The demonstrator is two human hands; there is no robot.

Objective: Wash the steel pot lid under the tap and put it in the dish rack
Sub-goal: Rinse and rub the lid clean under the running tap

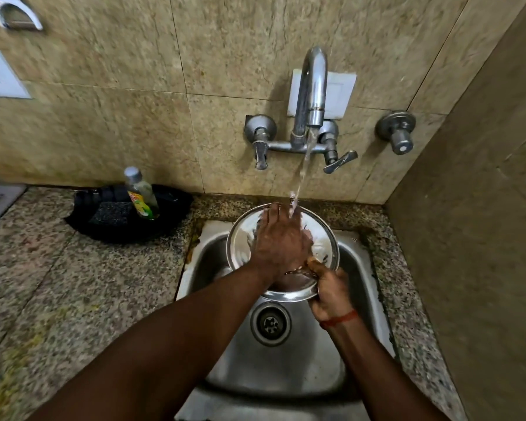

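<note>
While water falls, steel pot lid (240, 244) pinched in right grip (328, 287), left grip (278, 238) flat atop

Left of the hands, a black tray (170, 205) sits on the speckled surface (73, 268), holding a dish-soap bottle (142, 194) and a dark scrub pad (111, 212). Far left, a white wall socket (0, 74).

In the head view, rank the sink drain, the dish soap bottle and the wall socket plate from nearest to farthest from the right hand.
From the right hand, gripping the steel lid's lower rim:
1. Sink drain, just below and left of it in the basin.
2. Dish soap bottle, on the counter left of the sink.
3. Wall socket plate, far upper left on the tiles.
</note>
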